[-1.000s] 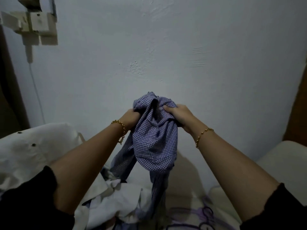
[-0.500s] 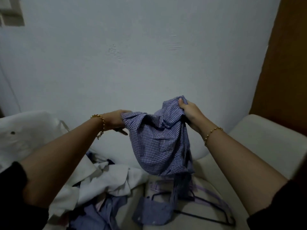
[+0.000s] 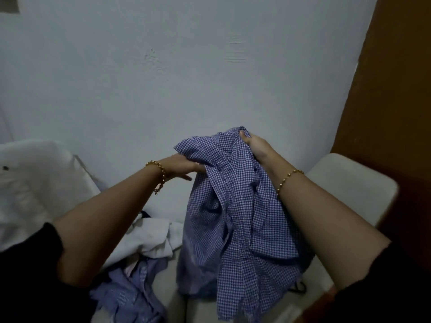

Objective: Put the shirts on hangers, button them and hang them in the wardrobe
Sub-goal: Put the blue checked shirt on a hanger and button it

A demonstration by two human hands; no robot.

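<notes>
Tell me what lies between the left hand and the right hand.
In the head view, only the bunched top of the checked shirt fills that gap. The right hand grips its peak, and the left hand meets its left edge.

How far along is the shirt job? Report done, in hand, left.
Done: nothing visible; no shirt is on a hanger or hung.
In hand: the checked shirt, bunched and unbuttoned, gripped by the right hand; the left hand is at its edge, fingers hidden.
Left: this one, plus the white shirt and striped blue shirt lying below, all to be hangered, buttoned and hung.
</notes>
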